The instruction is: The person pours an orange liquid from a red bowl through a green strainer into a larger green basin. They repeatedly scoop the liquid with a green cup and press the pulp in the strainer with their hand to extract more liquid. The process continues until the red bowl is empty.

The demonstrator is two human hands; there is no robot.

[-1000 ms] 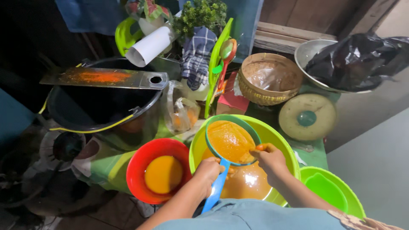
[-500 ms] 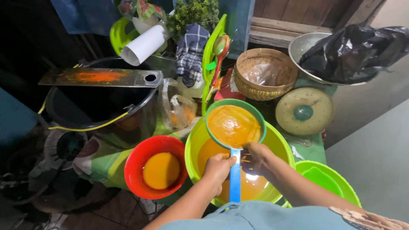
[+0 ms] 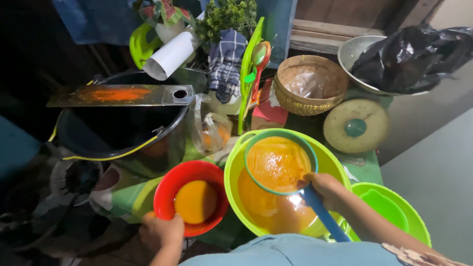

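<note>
Right hand (image 3: 326,189) clamped on the blue handle, strainer (image 3: 279,162) angling up-left from the fingers over the green basin (image 3: 236,170). Left hand (image 3: 161,230) gripping the red bowl (image 3: 167,189) rim, bowl just beyond the fingers.

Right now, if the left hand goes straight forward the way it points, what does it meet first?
The left hand already sits at the near rim of the red bowl, so it would meet that bowl first, then likely the orange liquid inside; depth is hard to judge.

Woven basket (image 3: 310,83), black bucket (image 3: 118,128), checked cloth (image 3: 225,61)
</note>
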